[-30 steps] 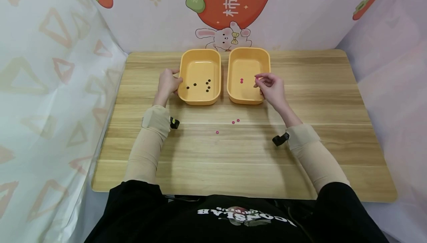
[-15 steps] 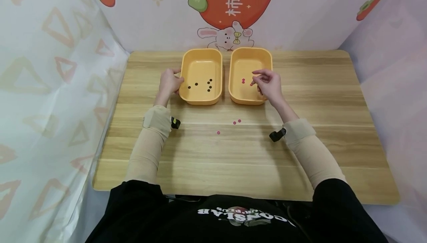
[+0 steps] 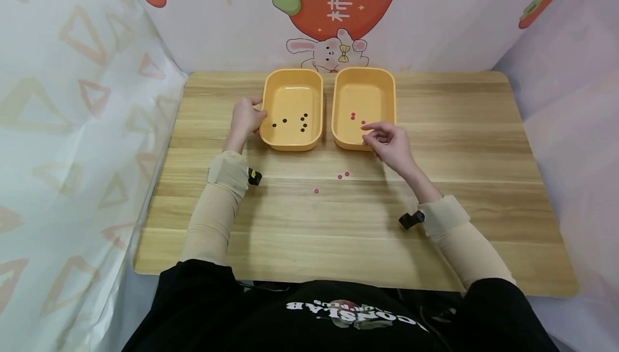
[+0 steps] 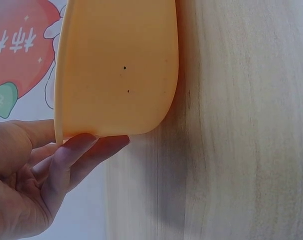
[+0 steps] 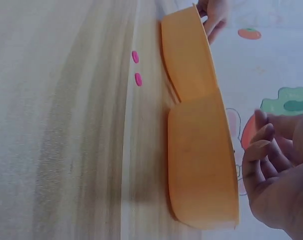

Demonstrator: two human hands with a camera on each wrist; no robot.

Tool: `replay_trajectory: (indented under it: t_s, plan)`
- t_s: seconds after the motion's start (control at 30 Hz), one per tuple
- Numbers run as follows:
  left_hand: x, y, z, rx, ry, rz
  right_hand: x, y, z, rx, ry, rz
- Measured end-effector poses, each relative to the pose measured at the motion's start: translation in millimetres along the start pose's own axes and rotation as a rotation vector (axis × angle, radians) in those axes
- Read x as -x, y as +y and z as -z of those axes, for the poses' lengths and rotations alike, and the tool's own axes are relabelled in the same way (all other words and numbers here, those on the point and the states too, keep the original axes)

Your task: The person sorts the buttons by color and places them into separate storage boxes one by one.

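My left hand [image 3: 246, 117] grips the side rim of the left yellow box [image 3: 292, 144], thumb and fingers on either side of its wall [image 4: 116, 110]. Several small black buttons [image 3: 284, 121] lie in that box. Over the front right corner of the right yellow box [image 3: 364, 80] hovers my right hand [image 3: 393, 145], fingers loosely bent, with nothing seen between them. Three small pink buttons [image 3: 363, 122] lie inside the right box, near its middle. On the table in front, two pink buttons [image 5: 138, 79] lie close together, and a single pink button [image 3: 316, 191] sits farther left.
The boxes stand side by side near the back edge of the wooden table [image 3: 290, 234], with a narrow gap between them. Behind rises a printed wall sheet [image 3: 203, 24]. A patterned sheet [image 3: 63, 153] hangs along the left side.
My right hand has let go of a pink button into the right box and drawn back toward the table's front. The left hand keeps its grip on the left box.
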State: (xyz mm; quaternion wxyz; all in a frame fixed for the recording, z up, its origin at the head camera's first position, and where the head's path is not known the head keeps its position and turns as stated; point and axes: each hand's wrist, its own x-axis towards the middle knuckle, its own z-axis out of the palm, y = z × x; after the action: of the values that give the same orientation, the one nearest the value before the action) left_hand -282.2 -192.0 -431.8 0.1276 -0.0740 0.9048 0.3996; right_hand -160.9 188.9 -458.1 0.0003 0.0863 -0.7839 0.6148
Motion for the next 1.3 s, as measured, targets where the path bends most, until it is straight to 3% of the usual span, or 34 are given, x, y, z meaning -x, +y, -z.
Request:
replay_trajectory:
  t_s: [0.23,0.4,0.97,1.3]
  plan:
    - [-0.5,1.8,1.0,-0.004,-0.002,0.022,15.6,11.4,-14.1,0.128,-0.253,-0.038]
    - [-1.1,1.5,1.1,-0.013,-0.001,0.004,20.7,24.2,-27.5,0.147,-0.357,-0.068]
    - [0.1,2.0,-0.1,-0.015,-0.005,0.029,25.1,34.1,-48.5,0.304,-0.424,-0.028]
    - [0.4,0.9,-0.3,-0.003,0.013,0.016,24.0,28.4,-50.7,0.399,-0.384,-0.059]
